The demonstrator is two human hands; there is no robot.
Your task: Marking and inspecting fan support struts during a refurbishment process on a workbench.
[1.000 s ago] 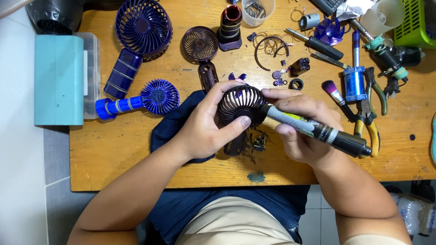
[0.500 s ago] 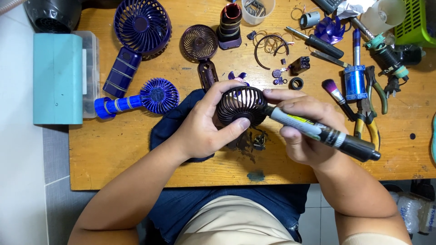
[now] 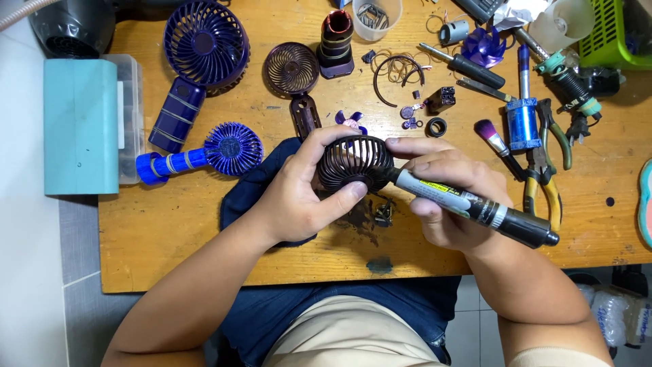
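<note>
Hands grip fan grille (image 3: pixel 355 162) and screwdriver (image 3: pixel 475 207); plastic cup (image 3: pixel 377 15) holds metal parts.

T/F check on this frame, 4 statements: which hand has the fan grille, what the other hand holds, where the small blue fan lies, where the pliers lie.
1. The left hand holds the dark round fan grille. True.
2. The right hand holds a pair of pliers. False: it holds a pen-shaped tool, tip at the grille.
3. The small blue fan lies on the wooden table, left of the hands. True.
4. The pliers lie on the blue box. False: they lie on the table, right of the hands.
</note>
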